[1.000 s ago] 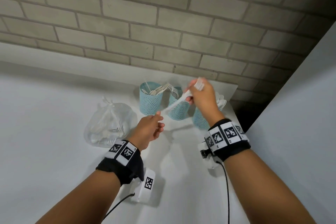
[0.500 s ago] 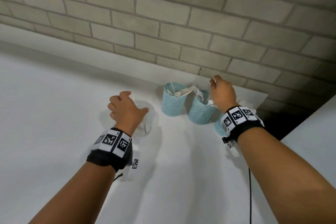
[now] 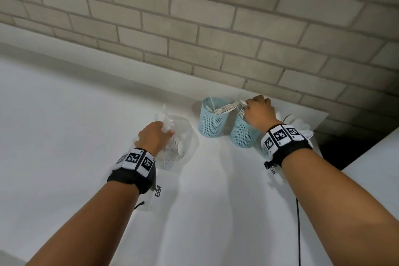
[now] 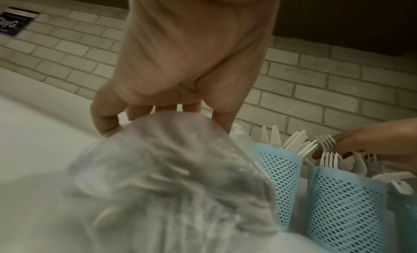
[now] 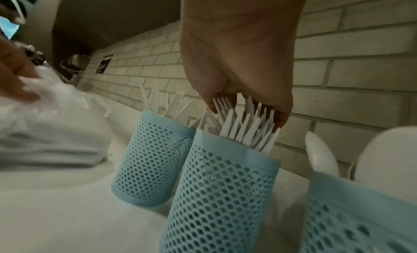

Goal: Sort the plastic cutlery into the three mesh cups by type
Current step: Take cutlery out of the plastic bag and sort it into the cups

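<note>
Three light-blue mesh cups stand by the brick wall. The left cup (image 3: 212,123) (image 5: 151,160) holds white knives and the middle cup (image 3: 244,135) (image 5: 223,185) holds white forks. My right wrist hides most of the right cup (image 5: 352,212), which holds spoons (image 3: 299,124). My right hand (image 3: 248,107) (image 5: 246,107) is over the middle cup, fingers curled down on a fork (image 4: 326,141) among the fork tops. A clear plastic bag (image 3: 181,136) (image 4: 171,176) of white cutlery lies left of the cups. My left hand (image 3: 159,134) (image 4: 162,112) grips its top.
All of this sits on a white counter (image 3: 216,201) that ends at the brick wall (image 3: 194,28). A dark gap (image 3: 336,149) lies to the right of the cups, with a white surface (image 3: 377,168) beyond it. A black cable (image 3: 299,233) runs along my right forearm.
My right hand has lowered the fork from above the cups down into the middle cup. My left hand has moved left from the middle of the counter and taken hold of the bag.
</note>
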The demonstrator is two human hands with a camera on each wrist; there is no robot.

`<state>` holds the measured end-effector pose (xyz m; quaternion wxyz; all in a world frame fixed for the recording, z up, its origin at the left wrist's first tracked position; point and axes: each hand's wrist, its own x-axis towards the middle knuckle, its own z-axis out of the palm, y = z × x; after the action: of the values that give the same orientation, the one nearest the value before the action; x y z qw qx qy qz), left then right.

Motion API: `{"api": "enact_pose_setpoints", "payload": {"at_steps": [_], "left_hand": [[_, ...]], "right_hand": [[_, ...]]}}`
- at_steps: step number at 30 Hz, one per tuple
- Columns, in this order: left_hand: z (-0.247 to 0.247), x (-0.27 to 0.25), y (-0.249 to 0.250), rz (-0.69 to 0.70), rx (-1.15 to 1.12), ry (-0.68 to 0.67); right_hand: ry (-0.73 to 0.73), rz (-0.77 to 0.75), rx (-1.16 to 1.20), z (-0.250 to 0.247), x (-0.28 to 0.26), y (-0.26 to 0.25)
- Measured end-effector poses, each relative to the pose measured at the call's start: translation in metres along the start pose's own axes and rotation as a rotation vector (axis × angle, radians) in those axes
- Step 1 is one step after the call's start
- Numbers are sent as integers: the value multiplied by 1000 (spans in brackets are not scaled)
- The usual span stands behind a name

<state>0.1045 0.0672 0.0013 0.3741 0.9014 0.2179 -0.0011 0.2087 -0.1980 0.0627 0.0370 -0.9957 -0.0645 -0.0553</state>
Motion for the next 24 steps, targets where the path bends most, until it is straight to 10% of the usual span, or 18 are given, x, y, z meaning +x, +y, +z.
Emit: {"api": "enact_pose_setpoints", "payload": {"at_steps": [11, 17, 24], "left_hand": [[-3, -24, 13, 210, -320, 122], [11, -46, 38, 411, -456, -69], [46, -64, 65, 578, -416, -303]], "right_hand": [[8, -149, 17, 3, -20, 10], [457, -333, 446, -12, -46, -9], [-394, -268, 441, -30, -91, -9]]}}
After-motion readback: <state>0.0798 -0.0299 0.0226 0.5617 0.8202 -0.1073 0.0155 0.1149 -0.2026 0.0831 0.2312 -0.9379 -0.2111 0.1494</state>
